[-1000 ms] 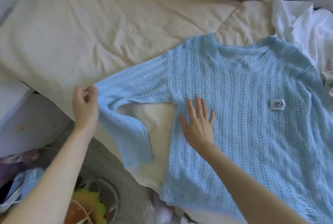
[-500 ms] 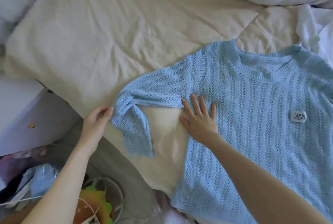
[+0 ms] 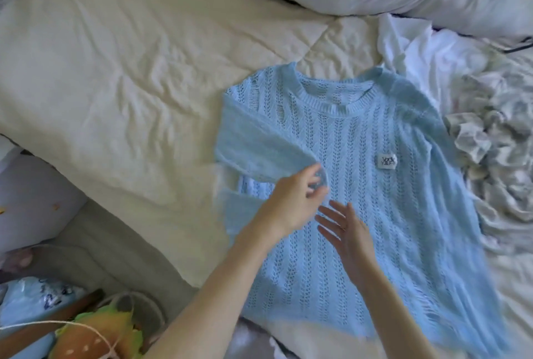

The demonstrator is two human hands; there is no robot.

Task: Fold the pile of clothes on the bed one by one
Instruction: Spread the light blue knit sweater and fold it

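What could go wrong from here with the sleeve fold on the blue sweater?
1. The left hand only pinches the sleeve near its end, so the loose knit could slip free or land bunched across the sweater.
2. The right hand looks open and barely weighting the body, so pulling the sleeve may drag the sweater askew.
3. The sweater's right edge lies against the unfolded clothes; folding that side could catch them.
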